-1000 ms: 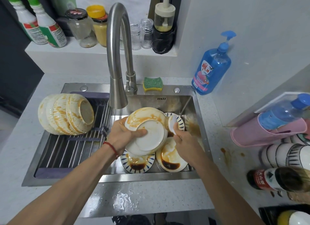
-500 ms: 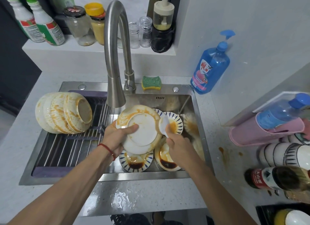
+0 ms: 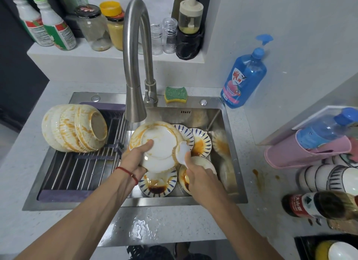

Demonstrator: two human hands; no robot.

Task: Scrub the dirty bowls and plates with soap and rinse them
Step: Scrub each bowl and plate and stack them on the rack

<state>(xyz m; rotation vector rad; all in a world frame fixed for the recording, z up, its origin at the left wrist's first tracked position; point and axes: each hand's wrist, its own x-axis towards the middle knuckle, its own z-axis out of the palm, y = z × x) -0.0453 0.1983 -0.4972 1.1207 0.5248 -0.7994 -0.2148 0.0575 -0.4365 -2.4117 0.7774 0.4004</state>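
Left hand (image 3: 135,159) grips the upturned bowl (image 3: 157,146) below the faucet (image 3: 135,65); right hand (image 3: 197,174), just beside, pinches a white spoon (image 3: 182,152) at its rim.

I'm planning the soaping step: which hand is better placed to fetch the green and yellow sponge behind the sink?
The right hand. It holds only a small white spoon and lies nearer the green and yellow sponge. The left hand grips the sauce-stained white plate over the steel sink.
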